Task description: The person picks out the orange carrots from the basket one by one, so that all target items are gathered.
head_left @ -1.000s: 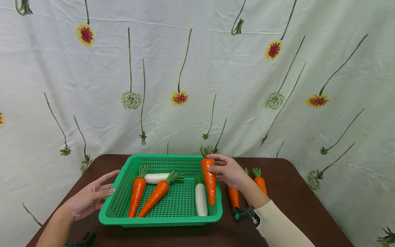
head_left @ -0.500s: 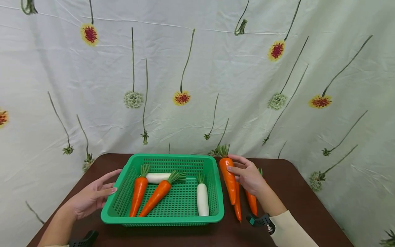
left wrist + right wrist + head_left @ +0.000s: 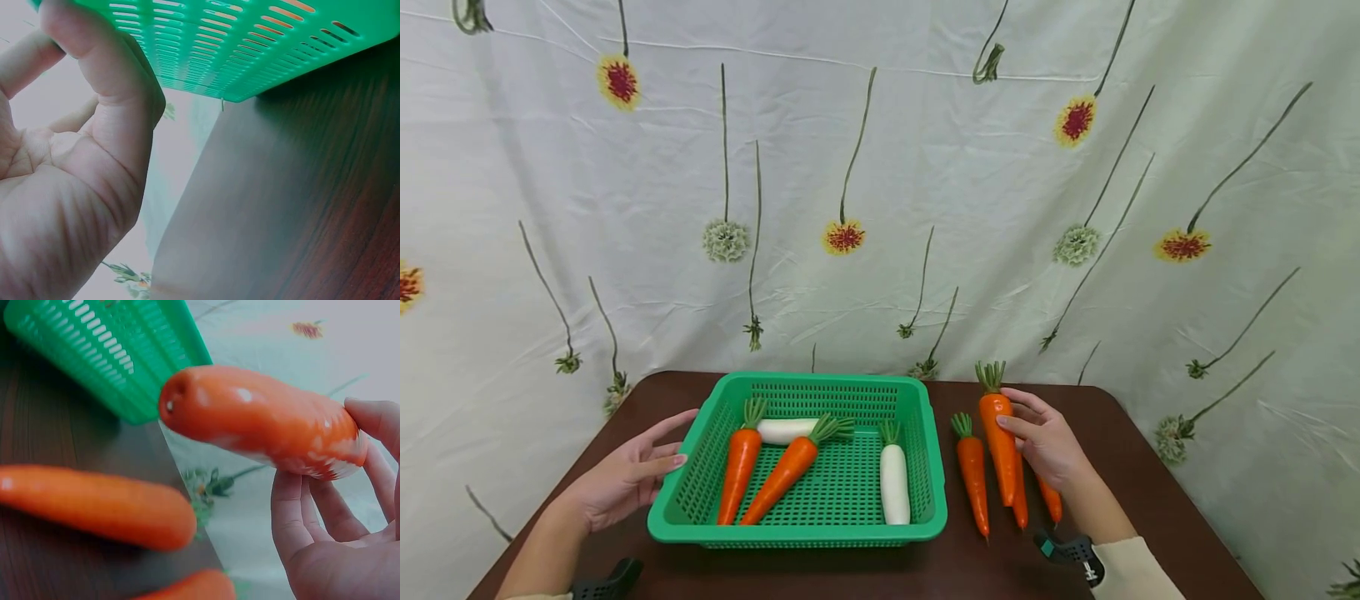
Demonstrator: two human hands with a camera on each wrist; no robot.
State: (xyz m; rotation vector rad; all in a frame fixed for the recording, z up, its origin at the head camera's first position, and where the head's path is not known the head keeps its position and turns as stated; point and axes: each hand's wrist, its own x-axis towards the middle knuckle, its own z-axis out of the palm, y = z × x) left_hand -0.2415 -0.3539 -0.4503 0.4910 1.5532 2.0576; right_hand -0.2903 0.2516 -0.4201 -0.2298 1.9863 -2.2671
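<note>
The held carrot (image 3: 997, 450) is bright orange and glossy, thick at its far end and narrowing toward the near one. A tuft of short green stems stands up from the thick end. White highlights shine along its skin, and the right wrist view shows a rounded, dimpled tip and fine wrinkles close to the fingers. It leans, its tip toward the near side and a little right.

The right hand (image 3: 1051, 437) grasps this carrot by its upper part: the thumb presses on its right side, the other fingers bend behind it, and most of its length hangs free below them. The carrot is above the table (image 3: 955, 567), right of the green basket (image 3: 805, 536) and apart from it. A loose carrot (image 3: 973, 479) lies on the table between the basket and the held one. Another carrot (image 3: 1020, 496) shows partly behind the held one, and a third carrot (image 3: 1051, 500) lies farther right, partly covered by the hand.

The left hand (image 3: 625, 477) is at the basket's left side, fingers loosely spread and gently bent, their tips at the rim without clenching it. Inside the basket, two carrots (image 3: 741, 467) lie on the left, a white radish (image 3: 784, 431) along the far side and another white radish (image 3: 894, 486) on the right.
</note>
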